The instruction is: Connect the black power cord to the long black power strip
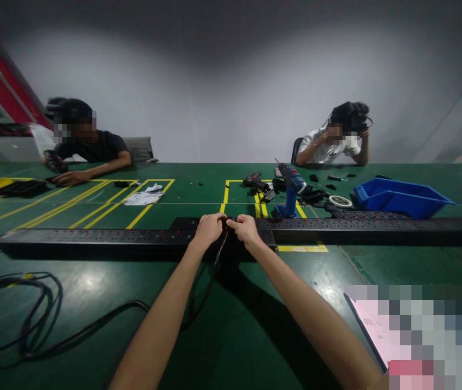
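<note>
A long black power strip (92, 236) with rows of sockets lies across the green table. At its middle, my left hand (210, 226) and my right hand (246, 228) come together with fingers closed. Between them is the upper end of a black cable (218, 254), pinched by the fingertips of both hands. What the cable's end looks like is hidden by the fingers. From there the cable hangs over the strip's near side, passes behind my left forearm and runs into loose coils at the left.
Beyond the strip stand a blue cordless drill (292, 187) and a blue bin (402, 197), with a tape roll (340, 201) between. White gloves (145, 196) lie at the left. Two people sit across the table. A pink sheet (371, 325) is at the near right.
</note>
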Demonstrator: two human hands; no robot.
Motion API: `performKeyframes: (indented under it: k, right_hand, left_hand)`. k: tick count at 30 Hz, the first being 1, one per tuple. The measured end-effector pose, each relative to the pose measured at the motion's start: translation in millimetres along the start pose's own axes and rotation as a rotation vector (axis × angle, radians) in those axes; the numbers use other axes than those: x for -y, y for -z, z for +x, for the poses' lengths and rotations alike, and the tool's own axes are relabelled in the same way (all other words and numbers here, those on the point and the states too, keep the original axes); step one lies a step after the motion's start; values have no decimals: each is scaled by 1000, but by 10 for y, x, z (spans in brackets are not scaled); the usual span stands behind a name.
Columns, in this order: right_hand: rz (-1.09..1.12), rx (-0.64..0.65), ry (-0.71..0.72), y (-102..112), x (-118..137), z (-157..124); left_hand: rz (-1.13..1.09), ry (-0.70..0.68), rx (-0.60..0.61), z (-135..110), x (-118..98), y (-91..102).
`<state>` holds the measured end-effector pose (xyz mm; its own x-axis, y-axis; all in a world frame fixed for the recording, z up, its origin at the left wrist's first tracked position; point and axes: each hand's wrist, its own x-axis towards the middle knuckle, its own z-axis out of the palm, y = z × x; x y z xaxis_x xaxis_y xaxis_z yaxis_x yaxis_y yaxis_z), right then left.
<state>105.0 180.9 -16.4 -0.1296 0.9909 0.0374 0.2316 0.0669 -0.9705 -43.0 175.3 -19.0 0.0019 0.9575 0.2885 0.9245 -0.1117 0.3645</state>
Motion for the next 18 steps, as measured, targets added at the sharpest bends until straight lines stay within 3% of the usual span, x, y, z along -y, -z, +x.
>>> performKeyframes:
  k: [8,18]
  right_hand:
    - [-295,-24,269,61,-53,-85]
    - [86,-5,26,5,-17,7]
  left_hand:
    - [-45,7,6,4,-13,24]
    - [-39,-13,1,0,-8,30]
